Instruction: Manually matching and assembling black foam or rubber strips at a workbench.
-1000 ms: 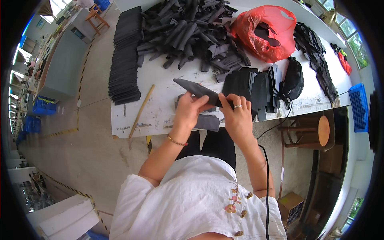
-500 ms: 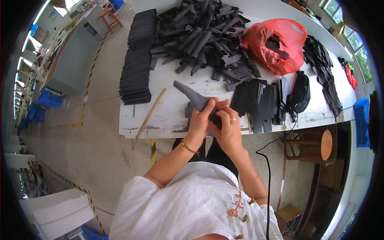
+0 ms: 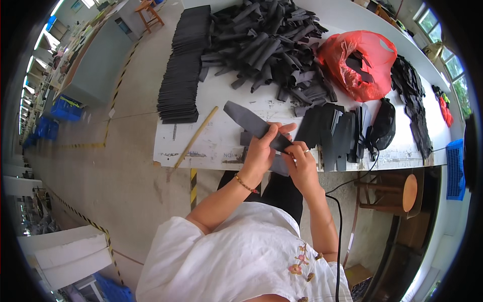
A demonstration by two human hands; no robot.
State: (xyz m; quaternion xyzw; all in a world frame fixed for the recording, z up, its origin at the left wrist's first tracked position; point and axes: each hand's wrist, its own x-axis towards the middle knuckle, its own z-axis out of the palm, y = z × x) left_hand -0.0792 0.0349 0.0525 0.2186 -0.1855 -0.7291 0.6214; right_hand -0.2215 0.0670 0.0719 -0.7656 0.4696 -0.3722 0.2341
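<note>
A dark grey strip of flat material, like fabric (image 3: 244, 117), stretches between my two hands above the table's front edge. My left hand (image 3: 261, 150) grips its middle, thumb on top. At the lower right end, my right hand (image 3: 303, 168) pinches it between thumb and fingers. A lighter grey flap (image 3: 279, 165) shows below the hands; whether it belongs to the same strip I cannot tell. Just right of my hands, several dark flat pieces (image 3: 329, 132) lie fanned out on the white table (image 3: 168, 143). Beyond my hands spreads a heap of loose, curled dark strips (image 3: 261, 50).
A tall, neat stack of dark strips (image 3: 182, 70) lines the table's left side, with a thin wooden stick (image 3: 197, 136) nearer me. To the right are a red plastic bag (image 3: 362, 68), a black bag (image 3: 384, 126) and a black cable (image 3: 340, 221). A wooden stool (image 3: 409, 193) stands below.
The strip, bent between my hands before, is now drawn out straighter. My right hand has shifted right and slightly down, away from my left. The whole view has shifted slightly.
</note>
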